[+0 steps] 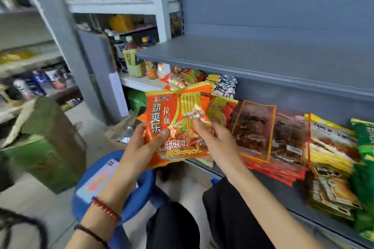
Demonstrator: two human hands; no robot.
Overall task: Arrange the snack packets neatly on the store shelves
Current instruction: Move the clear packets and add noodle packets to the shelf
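Observation:
An orange noodle snack packet (176, 111) is held upright in front of the lower grey shelf (283, 194). My left hand (141, 145) grips its lower left edge, thumb on the front. My right hand (216, 139) pinches the packet's middle right. More orange packets (182, 78) lie behind it on the shelf. To the right stand rows of dark red packets (253, 127), yellow packets (332, 143) and green packets (364, 159).
The upper grey shelf board (263, 56) above is bare. A blue stool (139, 192) with a phone (97, 182) on it sits by my knees. A green cardboard box (46, 143) stands on the floor at left. Bottles (133, 60) fill a white rack behind.

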